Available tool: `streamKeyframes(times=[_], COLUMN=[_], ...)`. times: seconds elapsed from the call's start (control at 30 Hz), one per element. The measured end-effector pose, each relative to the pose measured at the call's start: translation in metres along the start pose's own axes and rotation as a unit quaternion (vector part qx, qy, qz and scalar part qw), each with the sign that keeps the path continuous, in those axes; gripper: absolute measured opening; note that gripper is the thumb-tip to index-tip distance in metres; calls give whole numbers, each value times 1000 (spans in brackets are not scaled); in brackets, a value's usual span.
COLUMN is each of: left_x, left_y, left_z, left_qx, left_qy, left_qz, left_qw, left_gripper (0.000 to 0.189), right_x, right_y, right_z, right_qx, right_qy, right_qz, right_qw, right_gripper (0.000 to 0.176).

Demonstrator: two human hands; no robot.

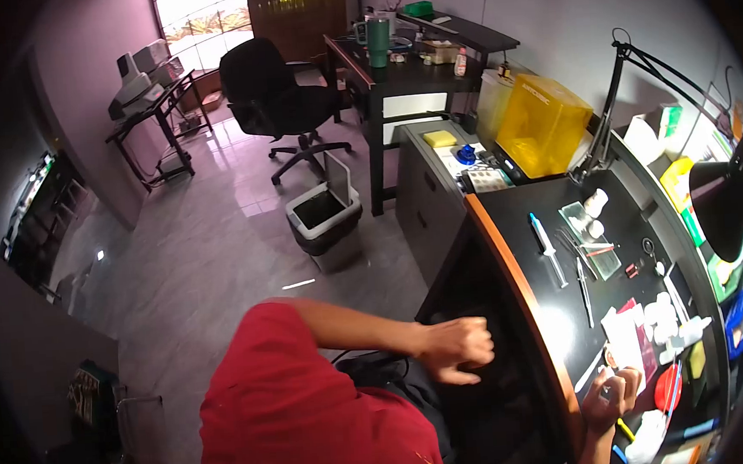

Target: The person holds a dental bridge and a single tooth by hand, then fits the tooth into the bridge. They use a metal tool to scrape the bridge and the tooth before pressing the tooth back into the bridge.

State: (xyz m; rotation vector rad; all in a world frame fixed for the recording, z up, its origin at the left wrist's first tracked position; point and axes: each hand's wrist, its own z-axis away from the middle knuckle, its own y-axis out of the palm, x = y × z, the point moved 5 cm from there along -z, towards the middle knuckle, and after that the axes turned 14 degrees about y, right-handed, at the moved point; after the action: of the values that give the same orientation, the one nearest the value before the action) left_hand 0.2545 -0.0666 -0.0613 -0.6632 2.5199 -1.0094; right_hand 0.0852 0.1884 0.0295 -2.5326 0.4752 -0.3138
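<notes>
My left hand (pixel 459 350) hangs in the air in front of the desk, above my lap. Its fingers are curled in and the thumb sticks out to the side; no object shows in it. Low on the right, my right hand (pixel 613 394) is over the black desk top (pixel 519 214) with its fingers bent together. Whatever is between them is too small or hidden to make out. Just beyond it are a white sheet of paper (pixel 623 336) and a thin white stick (pixel 590 370). To its right lies a red round item (pixel 668 386).
Farther up the desk lie a syringe (pixel 548 251), tweezers (pixel 584 291) and a glass tray (pixel 605 262) with white bottles. A black desk lamp (pixel 723 202) overhangs the right side. A trash bin (pixel 326 222) and an office chair (pixel 282 97) stand on the floor.
</notes>
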Motion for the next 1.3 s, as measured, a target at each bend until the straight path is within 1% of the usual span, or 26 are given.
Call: streamKeyframes(times=[0.03, 0.07, 0.1, 0.17, 0.27, 0.37, 0.47, 0.57, 0.67, 0.77, 0.87, 0.97, 1.07, 1.17, 1.3], left_x=[-12, -24, -36, -66, -76, -79, -77, -89, -97, -101, -97, -94, -91, -88, -78], left_y=[0, 7, 12, 1, 10, 13, 20, 13, 8, 6, 17, 20, 31, 37, 38], left_z=[23, 53, 79, 102, 131, 135, 144, 149, 153, 144, 153, 146, 148, 150, 146], left_qx=[57, 126, 192, 325, 269, 190, 183, 320, 376, 420, 461, 408, 424, 458, 480], left_qy=[-42, -102, -161, -239, -356, -374, -388, -513, -548, -562, -563, -621, -628, -601, -506], left_qz=[23, 50, 78, 60, 45, 29, 55, 51, 55, 67, 77, 34, 38, 68, 102], left_qw=[997, 986, 965, 913, 894, 907, 902, 795, 746, 710, 682, 668, 652, 651, 710], left_gripper=[34, 32, 31, 26, 20, 17, 18, 21, 32, 36, 40, 38, 36, 33, 33], right_x=[10, 6, 2, 4, 7, -6, -8, -5, -10, -6, -7, -9, -15, -20, -26], right_y=[-5, -7, -9, -10, -12, -10, -11, -10, -11, -13, -14, -15, -13, -14, -17], right_z=[-7, -3, 1, -3, -7, 1, 1, 1, 1, 0, 2, 2, 3, 2, 0], right_qx=[-10, -7, -4, -17, -37, -18, -11, -1, 4, 14, 20, 33, 37, 46, 57], right_qy=[10, 29, 48, 47, 46, 58, 54, 104, 75, 107, 97, 96, 144, 152, 147], right_qz=[0, 23, 46, 47, 50, 46, 33, -1, 7, -38, -29, -26, -67, -57, -46], right_qw=[1000, 999, 998, 998, 997, 997, 998, 995, 997, 993, 995, 994, 987, 986, 986], right_gripper=[17, 13, 14, 15, 16, 16, 15, 12, 10, 10, 10, 10, 10, 11, 13])
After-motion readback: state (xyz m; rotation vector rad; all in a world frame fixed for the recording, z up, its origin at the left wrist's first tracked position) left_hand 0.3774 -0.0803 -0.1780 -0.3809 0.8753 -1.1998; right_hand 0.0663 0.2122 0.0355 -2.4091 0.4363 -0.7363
